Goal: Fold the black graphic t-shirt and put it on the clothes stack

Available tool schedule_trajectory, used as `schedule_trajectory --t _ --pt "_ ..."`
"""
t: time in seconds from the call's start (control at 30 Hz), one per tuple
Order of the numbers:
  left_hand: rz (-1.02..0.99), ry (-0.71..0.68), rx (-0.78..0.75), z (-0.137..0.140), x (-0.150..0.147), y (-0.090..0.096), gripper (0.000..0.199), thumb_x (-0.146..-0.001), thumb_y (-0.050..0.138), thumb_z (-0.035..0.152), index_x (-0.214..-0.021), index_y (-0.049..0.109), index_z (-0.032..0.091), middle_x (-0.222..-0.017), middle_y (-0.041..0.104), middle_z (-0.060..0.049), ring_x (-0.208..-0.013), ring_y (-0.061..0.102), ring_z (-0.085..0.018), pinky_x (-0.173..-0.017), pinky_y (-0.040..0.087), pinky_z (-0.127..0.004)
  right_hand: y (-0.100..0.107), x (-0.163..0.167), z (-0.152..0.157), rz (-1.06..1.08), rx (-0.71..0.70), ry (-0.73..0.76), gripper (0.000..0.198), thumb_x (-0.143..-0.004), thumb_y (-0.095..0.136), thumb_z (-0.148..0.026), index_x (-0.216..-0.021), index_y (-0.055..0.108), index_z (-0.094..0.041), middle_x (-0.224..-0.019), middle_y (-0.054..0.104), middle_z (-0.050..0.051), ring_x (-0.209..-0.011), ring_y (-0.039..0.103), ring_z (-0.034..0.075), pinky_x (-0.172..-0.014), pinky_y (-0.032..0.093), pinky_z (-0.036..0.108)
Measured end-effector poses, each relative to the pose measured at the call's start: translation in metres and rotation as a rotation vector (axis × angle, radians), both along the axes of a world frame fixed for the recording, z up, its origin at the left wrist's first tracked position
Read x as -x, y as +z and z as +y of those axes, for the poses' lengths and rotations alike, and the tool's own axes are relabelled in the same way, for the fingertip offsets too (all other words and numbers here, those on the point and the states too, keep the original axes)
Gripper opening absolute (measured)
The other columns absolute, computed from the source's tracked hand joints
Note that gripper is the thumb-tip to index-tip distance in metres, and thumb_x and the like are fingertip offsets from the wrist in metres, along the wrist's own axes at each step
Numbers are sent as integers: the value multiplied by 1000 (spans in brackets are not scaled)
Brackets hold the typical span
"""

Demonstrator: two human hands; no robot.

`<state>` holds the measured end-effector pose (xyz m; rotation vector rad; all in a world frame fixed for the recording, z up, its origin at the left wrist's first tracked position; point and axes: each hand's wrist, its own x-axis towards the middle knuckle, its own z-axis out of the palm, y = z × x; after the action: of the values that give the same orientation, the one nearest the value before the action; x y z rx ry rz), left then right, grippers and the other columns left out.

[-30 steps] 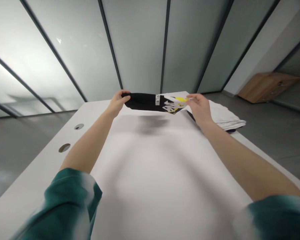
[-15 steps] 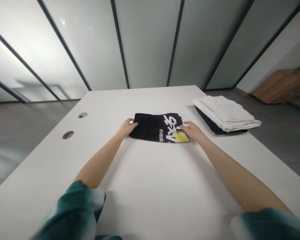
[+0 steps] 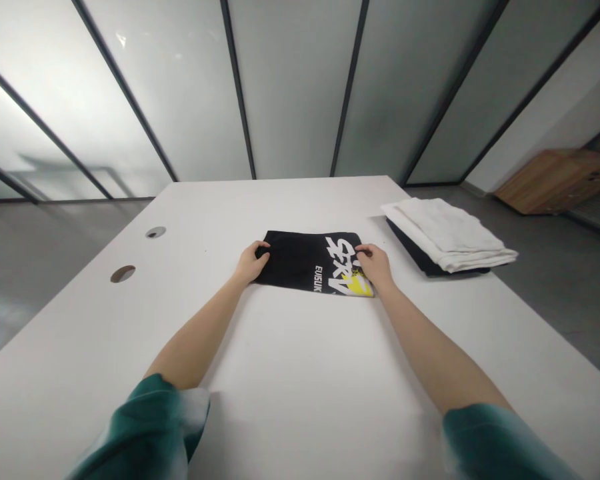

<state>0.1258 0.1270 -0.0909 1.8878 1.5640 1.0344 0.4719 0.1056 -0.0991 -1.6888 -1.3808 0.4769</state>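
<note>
A folded black T-shirt [image 3: 293, 260] lies flat on the white table [image 3: 300, 360], with large white lettering and a yellow patch of print toward its right side. At its left edge, my left hand [image 3: 251, 263] pinches the cloth between thumb and fingers. My right hand [image 3: 377, 265] grips the opposite edge near the upper right corner, its fingers curled over the fabric beside the white letters. The undersides of the fingertips are hidden by the hands and cloth.
To the right, a stack of folded white cloth [image 3: 450, 233] rests on a folded black cloth [image 3: 413, 248] near the table edge. Two round holes [image 3: 123, 273] pierce the tabletop at left. Frosted glass panels [image 3: 295, 87] stand behind; a wooden cabinet [image 3: 555, 180] is at far right.
My right hand has shifted slightly inward and its fingers have curled more at the T-shirt's right edge. My left hand keeps its place on the left edge. The view has moved a little.
</note>
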Motion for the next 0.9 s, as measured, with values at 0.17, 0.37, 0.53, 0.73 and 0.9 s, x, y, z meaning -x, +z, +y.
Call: schedule_trajectory --t 0.17,0.37,0.53,0.73,0.9 --pt "69 36 76 -1 -2 1 28 -76 56 27 -102 66 21 -74 61 1 -70 56 -19 -75 47 -33 2 0 -1 -176 31 -62 21 -73 53 -27 -83 69 -20 -82 71 7 -80 61 23 -83 49 37" --pt "239 58 108 -4 -7 10 21 -72 58 25 -92 65 23 -67 57 1 -66 55 -20 -71 43 -32 -2 -1 2 -289 120 -24 25 -74 53 -26 -91 72 -20 -86 72 6 -84 62 23 -83 49 36" --pt "313 67 131 -7 -8 12 21 -76 57 28 -95 66 23 -71 61 -1 -73 60 -23 -74 45 -34 -2 -3 3 -286 136 -22 26 -76 52 -26 -91 72 -20 -87 71 6 -85 62 23 -83 49 36" --pt "563 168 -129 -26 -24 24 38 -81 58 28 -118 66 20 -125 63 -15 -117 55 -34 -99 43 -46 13 9 -10 -516 -65 -55 36 -84 50 -28 -110 71 -14 -119 66 18 -112 56 34 -98 42 48" --pt "620 -102 -238 -42 -48 24 48 -93 49 41 -136 58 21 -146 53 -12 -138 42 -32 -116 30 -47 23 47 -28 -702 -108 224 47 -96 39 -39 -129 65 -17 -138 59 16 -132 44 35 -110 32 50"
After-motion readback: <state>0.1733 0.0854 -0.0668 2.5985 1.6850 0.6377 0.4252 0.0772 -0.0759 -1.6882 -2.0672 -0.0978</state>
